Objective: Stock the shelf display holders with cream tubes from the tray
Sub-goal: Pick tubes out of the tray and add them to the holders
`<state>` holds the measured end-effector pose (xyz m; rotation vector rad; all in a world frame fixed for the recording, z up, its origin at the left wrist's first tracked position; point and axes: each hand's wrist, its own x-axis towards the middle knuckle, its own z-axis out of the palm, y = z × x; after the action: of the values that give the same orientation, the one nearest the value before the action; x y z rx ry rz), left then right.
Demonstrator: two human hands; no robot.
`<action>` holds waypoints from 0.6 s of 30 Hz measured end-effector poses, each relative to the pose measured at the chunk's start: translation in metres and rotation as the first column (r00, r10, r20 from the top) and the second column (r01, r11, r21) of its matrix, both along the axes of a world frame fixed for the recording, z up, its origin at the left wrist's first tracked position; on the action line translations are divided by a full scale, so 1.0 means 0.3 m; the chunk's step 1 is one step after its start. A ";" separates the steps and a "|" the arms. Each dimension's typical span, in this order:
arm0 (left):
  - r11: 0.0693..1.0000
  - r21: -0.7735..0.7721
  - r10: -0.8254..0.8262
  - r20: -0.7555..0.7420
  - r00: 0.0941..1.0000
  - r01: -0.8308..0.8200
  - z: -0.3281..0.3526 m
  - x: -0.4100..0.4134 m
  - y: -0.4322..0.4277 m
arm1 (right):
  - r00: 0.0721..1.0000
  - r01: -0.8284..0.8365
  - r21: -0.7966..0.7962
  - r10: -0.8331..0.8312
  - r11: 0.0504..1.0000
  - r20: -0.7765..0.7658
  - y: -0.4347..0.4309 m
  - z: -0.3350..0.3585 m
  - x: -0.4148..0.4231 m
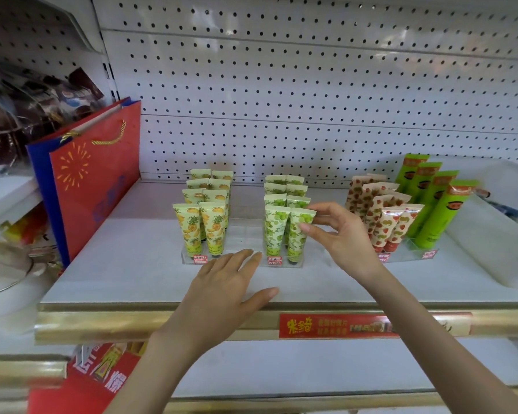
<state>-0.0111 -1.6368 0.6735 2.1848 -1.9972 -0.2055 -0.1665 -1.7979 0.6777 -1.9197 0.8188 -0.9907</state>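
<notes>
A white pegboard panel (311, 85) is backing a white shelf (132, 264) with a gold front edge. A red gift bag (96, 186) with gold rope handles is standing at the shelf's left end, and a white tray (491, 252) is lying at its right end. The left hand (225, 282) is resting flat on the shelf, fingers straight and holding nothing, fingertips just in front of a clear display holder (243, 231). The right hand (338, 234) is pinching the front right grape-print cream tube (295, 243) between thumb and fingers near its top. That tube is standing upright in the holder among the other grape-print tubes (275, 225), with pineapple-print tubes (204, 210) standing to the left, and strawberry-print tubes (374, 210) and plain green tubes (431, 198) leaning to the right
</notes>
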 end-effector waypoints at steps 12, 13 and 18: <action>0.984 -0.126 -0.120 0.071 0.990 0.128 0.061 0.024 -0.006 | 0.949 0.145 -0.186 -0.190 0.972 -0.252 0.121 0.056 -0.107; 0.981 -0.133 -0.131 0.080 0.988 0.141 0.071 0.024 -0.009 | 0.915 0.130 -0.253 -0.214 0.959 -0.342 0.141 0.063 -0.125; 0.965 -0.178 -0.166 0.146 0.975 0.191 0.125 0.012 -0.029 | 0.574 0.028 -0.441 -0.375 0.897 -0.728 0.238 0.096 -0.218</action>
<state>-0.0076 -1.6455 0.7111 1.9469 -2.1848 0.1058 -0.2320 -1.7265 0.7065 -2.7262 1.4761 -0.3434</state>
